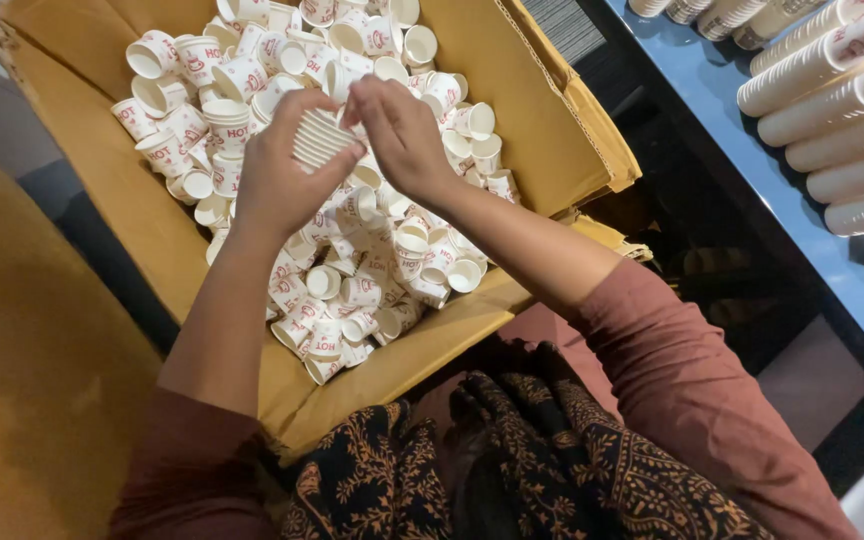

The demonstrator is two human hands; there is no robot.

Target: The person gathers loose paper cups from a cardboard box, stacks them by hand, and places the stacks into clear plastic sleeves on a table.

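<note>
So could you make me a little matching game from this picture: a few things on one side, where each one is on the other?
Things:
1. short stack of nested paper cups
2. loose paper cups
3. long cup stacks lying on their sides
4. cardboard box

Places:
A. on the blue table at the right
B. heaped inside the box
C. held in the left hand, with the right hand at its top
D. open, in front of the person

Pairs: 1-C, 2-B, 3-A, 4-D
</note>
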